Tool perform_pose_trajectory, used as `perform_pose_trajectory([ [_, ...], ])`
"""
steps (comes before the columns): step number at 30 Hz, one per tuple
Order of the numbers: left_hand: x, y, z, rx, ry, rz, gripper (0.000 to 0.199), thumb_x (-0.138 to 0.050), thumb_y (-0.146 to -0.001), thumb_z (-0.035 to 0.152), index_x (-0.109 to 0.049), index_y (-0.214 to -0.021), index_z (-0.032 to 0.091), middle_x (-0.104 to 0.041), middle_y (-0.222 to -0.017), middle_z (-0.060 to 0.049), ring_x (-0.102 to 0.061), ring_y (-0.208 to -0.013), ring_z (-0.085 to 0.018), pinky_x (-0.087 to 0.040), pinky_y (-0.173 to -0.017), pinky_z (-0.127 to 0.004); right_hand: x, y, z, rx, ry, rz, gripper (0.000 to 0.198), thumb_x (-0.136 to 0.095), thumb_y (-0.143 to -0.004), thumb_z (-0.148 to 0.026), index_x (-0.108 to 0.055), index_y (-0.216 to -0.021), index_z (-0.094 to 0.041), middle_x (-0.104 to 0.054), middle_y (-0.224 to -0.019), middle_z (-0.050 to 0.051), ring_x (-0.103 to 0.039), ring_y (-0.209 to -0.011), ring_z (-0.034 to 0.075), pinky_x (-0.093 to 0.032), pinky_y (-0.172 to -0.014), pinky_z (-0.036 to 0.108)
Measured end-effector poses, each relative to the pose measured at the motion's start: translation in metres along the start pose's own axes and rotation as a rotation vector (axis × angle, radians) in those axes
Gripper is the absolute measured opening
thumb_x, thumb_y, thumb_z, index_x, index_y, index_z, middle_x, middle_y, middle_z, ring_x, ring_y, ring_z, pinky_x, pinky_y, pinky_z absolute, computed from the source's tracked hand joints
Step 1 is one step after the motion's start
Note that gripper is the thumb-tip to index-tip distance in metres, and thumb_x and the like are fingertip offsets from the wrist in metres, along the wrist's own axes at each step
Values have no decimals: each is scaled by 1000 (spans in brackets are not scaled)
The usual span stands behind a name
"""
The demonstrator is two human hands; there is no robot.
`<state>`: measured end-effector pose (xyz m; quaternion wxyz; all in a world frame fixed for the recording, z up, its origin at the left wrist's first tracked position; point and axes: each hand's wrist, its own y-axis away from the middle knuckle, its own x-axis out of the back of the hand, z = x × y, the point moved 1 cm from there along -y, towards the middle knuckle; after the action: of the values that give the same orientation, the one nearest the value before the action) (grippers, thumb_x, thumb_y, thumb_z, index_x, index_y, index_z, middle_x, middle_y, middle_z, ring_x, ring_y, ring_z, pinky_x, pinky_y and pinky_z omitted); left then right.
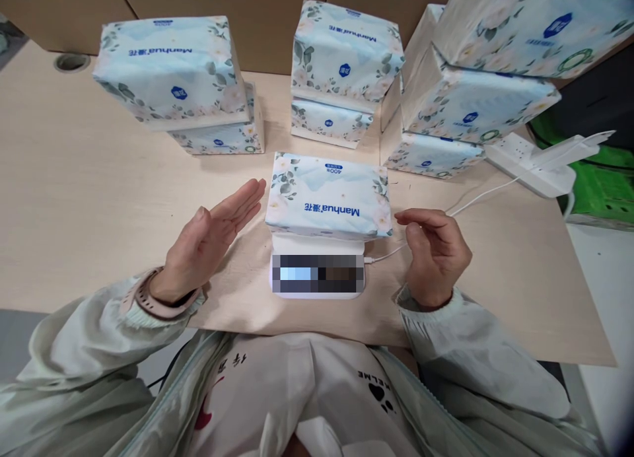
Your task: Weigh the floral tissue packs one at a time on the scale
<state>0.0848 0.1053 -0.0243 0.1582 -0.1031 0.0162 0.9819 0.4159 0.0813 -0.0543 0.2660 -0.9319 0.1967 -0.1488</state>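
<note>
A pack of tissues with a pale blue floral wrapper rests on a white device like a small digital scale, whose display is blurred out. To its left is my left hand, open, with the fingers stretched out towards the pack and a small gap between them. On the other side, my right hand is close to the pack's right edge, its fingers slightly bent and the thumb apart from them. I see nothing held in either hand.
Behind stand a left stack of tissue packs, a middle stack and a taller right stack. A white cable runs from the device to a power strip. Brown cardboard backs the table.
</note>
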Motion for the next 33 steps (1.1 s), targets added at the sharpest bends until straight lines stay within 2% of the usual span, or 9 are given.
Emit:
perform_pose_trajectory([
  [10, 0, 1, -1, -22, 5, -64, 54, -40, -115, 61, -71, -152, 36, -54, -171, 9, -27, -174, -28, -19, -148, -48, 3, 2, -4, -29, 106, -60, 19, -66, -102, -31, -84, -109, -28, -86, -102, 4, -80, -96, 22, -63, -86, 41],
  [17, -1, 1, 0, -2, 15, -39, 58, -43, -113, 64, -70, -153, 32, -54, -172, 3, -28, -173, -31, -17, -148, -52, 4, 1, -4, -11, 83, -85, 24, -66, -102, -24, -86, -113, -31, -86, -104, 2, -80, -96, 20, -63, -87, 39],
  [23, -2, 2, 1, 11, 14, -26, 58, -45, -112, 64, -71, -152, 31, -54, -172, 4, -23, -175, -32, -15, -148, -52, 4, 1, -5, 1, 125, -92, 23, -65, -103, -29, -86, -112, -30, -87, -104, 3, -81, -95, 22, -65, -86, 42],
  [28, -5, 2, 1, 31, 5, 6, 59, -49, -109, 67, -72, -150, 31, -54, -172, 3, -23, -175, -32, -15, -148, -52, 5, 2, -4, -12, 99, -103, 26, -66, -103, -29, -86, -118, -37, -87, -108, 3, -81, -96, 24, -64, -88, 44],
  [33, -3, 2, -1, 35, 9, -15, 59, -48, -109, 68, -70, -151, 33, -52, -174, 4, -26, -174, -32, -14, -148, -52, 5, 4, 1, -35, 101, -89, 29, -64, -106, -36, -82, -128, -33, -87, -114, 5, -82, -103, 24, -67, -96, 47],
])
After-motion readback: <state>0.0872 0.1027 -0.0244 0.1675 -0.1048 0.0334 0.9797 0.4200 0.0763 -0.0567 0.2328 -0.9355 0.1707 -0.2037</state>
